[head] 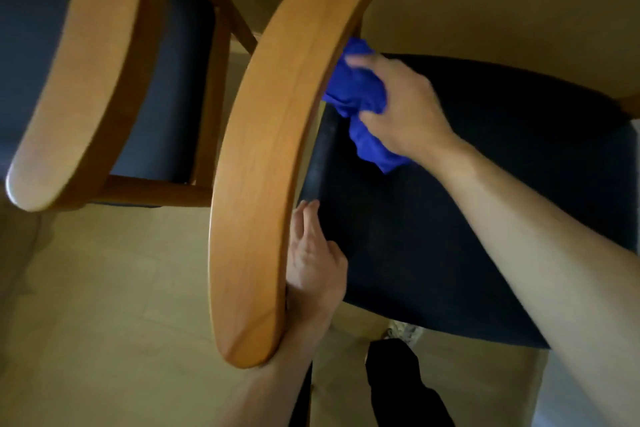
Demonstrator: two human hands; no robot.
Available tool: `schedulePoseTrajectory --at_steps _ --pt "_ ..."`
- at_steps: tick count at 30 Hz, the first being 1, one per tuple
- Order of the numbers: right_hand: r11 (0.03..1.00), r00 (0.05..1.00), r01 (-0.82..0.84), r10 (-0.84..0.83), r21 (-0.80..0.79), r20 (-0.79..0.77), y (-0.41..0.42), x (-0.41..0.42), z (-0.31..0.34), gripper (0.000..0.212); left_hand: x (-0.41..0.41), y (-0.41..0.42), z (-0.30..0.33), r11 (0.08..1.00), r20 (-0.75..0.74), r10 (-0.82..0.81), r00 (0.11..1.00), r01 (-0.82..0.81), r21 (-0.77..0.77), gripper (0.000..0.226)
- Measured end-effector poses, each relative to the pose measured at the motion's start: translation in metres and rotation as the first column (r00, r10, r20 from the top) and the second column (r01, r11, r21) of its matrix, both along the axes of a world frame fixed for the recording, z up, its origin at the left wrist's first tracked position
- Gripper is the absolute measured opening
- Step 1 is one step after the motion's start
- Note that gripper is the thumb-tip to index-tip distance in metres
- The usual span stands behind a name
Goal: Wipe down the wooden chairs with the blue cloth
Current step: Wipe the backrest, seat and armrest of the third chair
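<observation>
We bunch the cloth in our right hand, fingers curled round it, pressing it against the chair back's inner edge, while our left hand, fingers straight, steadies the back below.

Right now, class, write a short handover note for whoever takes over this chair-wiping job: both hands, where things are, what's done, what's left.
Right hand grips the bunched blue cloth against the inner edge of the near chair's curved backrest, above its dark seat.
Left hand rests with straight fingers against that backrest lower down, steadying it.
Done: cannot tell which parts are already wiped.
Left: finish this backrest, then the second chair on the left.
</observation>
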State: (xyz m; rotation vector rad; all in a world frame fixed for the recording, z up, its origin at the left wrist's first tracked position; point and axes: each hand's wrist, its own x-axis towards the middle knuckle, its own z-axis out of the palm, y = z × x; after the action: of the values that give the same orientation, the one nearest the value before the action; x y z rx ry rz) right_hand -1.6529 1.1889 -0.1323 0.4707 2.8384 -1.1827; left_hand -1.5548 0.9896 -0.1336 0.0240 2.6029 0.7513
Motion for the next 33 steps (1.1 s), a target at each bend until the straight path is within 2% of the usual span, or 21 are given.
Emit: schedulePoseTrajectory --at_steps 1,3,5,6,8,9,11,13,15,16,18,20,21,22,23,26,27,29,33 --pt "0.995 0.994 -0.086 0.082 0.054 0.073 -0.008 -0.026 -0.006 0.065 0.001 0.001 0.001 1.000 -0.001 0.022 1.000 -0.022 -0.011 0.070" --pt "0.966 0.962 -0.190 0.147 0.175 0.229 -0.023 -0.054 -0.016 0.054 0.001 0.001 0.002 0.999 -0.014 0.045 0.999 -0.045 -0.010 0.077" --pt "0.927 0.939 -0.261 0.179 0.268 0.293 -0.034 -0.052 -0.019 0.035 0.002 0.001 0.000 0.999 -0.007 0.052 0.999 -0.052 0.011 0.078" --pt "0.913 0.928 -0.306 0.224 0.269 0.296 -0.038 -0.041 -0.018 0.036 0.001 0.002 -0.001 0.998 0.008 0.067 0.998 -0.067 0.020 0.076" --pt "0.884 0.865 -0.445 0.384 0.144 0.322 -0.041 -0.012 -0.013 0.042 -0.002 0.002 0.000 0.989 0.081 0.151 0.985 -0.150 -0.014 0.063" --pt "0.859 0.811 -0.510 0.464 0.044 0.356 -0.040 0.004 -0.010 0.053 -0.004 0.004 0.001 0.981 0.102 0.191 0.976 -0.187 -0.044 0.054" --pt "0.794 0.697 -0.593 0.589 -0.133 0.409 -0.036 0.037 -0.002 0.065 -0.004 0.007 0.005 0.975 -0.005 0.222 0.975 -0.222 -0.003 0.044" --pt "0.747 0.600 -0.604 0.656 -0.278 0.457 -0.031 0.066 0.004 0.067 -0.005 0.006 0.008 0.981 -0.062 0.196 0.979 -0.196 0.007 0.053" --pt "0.760 0.605 -0.550 0.649 -0.346 0.462 -0.024 0.087 0.007 0.068 -0.004 0.003 0.006 0.989 -0.010 0.143 0.990 -0.143 -0.025 0.063" --pt "0.783 0.649 -0.533 0.621 -0.320 0.439 -0.020 0.092 0.009 0.069 -0.003 0.001 0.004 0.992 -0.003 0.122 0.993 -0.122 -0.019 0.064" --pt "0.864 0.804 -0.475 0.504 -0.169 0.315 -0.005 0.093 0.006 0.069 -0.003 0.001 0.002 0.997 -0.020 0.070 0.997 -0.069 0.027 0.063" --pt "0.976 0.962 -0.212 0.219 -0.057 0.161 0.010 0.091 -0.001 0.070 0.001 0.003 0.002 0.998 -0.036 0.032 0.999 -0.030 0.052 0.061" --pt "0.999 0.993 -0.050 0.049 0.002 0.112 0.017 0.092 -0.006 0.069 0.004 0.005 0.002 0.999 -0.033 0.017 0.999 -0.015 0.051 0.062" --pt "0.995 0.992 0.068 -0.075 0.073 0.101 0.021 0.094 -0.011 0.068 0.006 0.010 0.003 0.999 -0.024 -0.006 1.000 0.007 0.050 0.062" --pt "0.983 0.986 0.111 -0.128 0.146 0.110 0.023 0.100 -0.015 0.066 0.008 0.016 0.003 0.998 -0.014 -0.041 0.999 0.042 0.051 0.063" --pt "0.977 0.993 0.035 -0.057 0.211 0.099 0.030 0.129 -0.026 0.062 0.009 0.039 -0.001 0.989 -0.032 -0.129 0.991 0.131 0.064 0.063" --pt "0.974 0.993 0.060 -0.080 0.218 0.081 0.042 0.143 -0.029 0.061 0.007 0.048 -0.003 0.989 -0.052 -0.140 0.989 0.142 0.043 0.062" --pt "0.948 0.969 0.212 -0.235 0.238 0.071 0.078 0.183 -0.033 0.060 0.005 0.067 -0.007 0.980 -0.083 -0.196 0.977 0.197 -0.005 0.060" --pt "0.825 0.853 0.472 -0.516 0.312 0.075 0.141 0.289 -0.035 0.060 0.003 0.114 -0.010 0.939 -0.114 -0.341 0.933 0.345 0.013 0.057"
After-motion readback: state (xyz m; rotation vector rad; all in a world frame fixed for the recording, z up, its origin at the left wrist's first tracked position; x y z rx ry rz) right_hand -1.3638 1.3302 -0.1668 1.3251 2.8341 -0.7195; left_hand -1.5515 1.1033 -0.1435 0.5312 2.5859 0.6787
